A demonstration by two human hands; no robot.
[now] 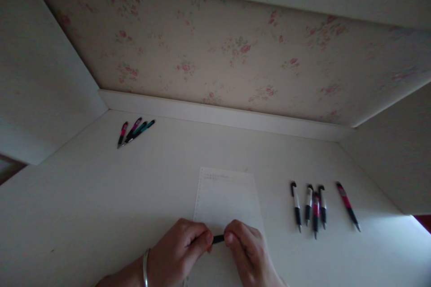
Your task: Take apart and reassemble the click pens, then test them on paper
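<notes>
A sheet of paper [229,197] with faint writing near its top lies on the white desk. Over its lower half, both hands hold one pen [218,239], of which only a short black stretch shows between them. My left hand [183,249], with a silver bangle at the wrist, pinches the pen's left end. The right part of the pen is inside the closed fingers of my right hand [249,251]. The pen's ends are hidden by the fingers.
Several pens [134,132], pink, purple and teal, lie at the desk's back left. To the right are white and black pens [296,206], a pink one [315,215] among them, and another pink pen [348,206] farther right. Floral wallpaper [208,54] covers the back.
</notes>
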